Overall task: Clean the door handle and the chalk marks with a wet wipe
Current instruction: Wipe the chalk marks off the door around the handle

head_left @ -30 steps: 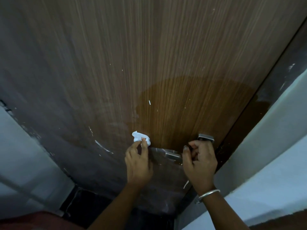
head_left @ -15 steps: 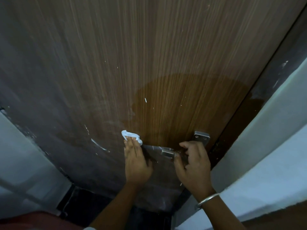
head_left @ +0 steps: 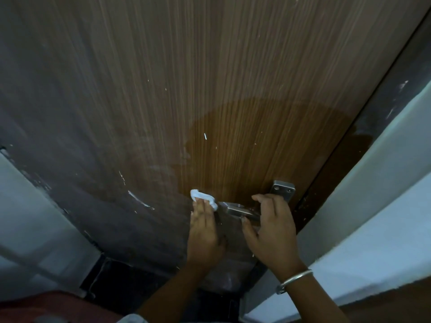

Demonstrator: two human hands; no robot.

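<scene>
Flat-fingered left hand (head_left: 205, 227) presses the crumpled white wet wipe (head_left: 202, 197) on the brown wooden door (head_left: 210, 78) beside the silver lever handle (head_left: 238, 209), gripped by the right hand (head_left: 272, 229); 2 white chalk streaks (head_left: 140, 201) look uncleaned.

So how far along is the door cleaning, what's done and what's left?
Done, apparently: a dark damp patch above the handle looks wiped. In hand: the left hand presses the wet wipe flat on the door beside the handle, which the right hand grips. Left: the white chalk marks further left, not yet wiped.
</scene>
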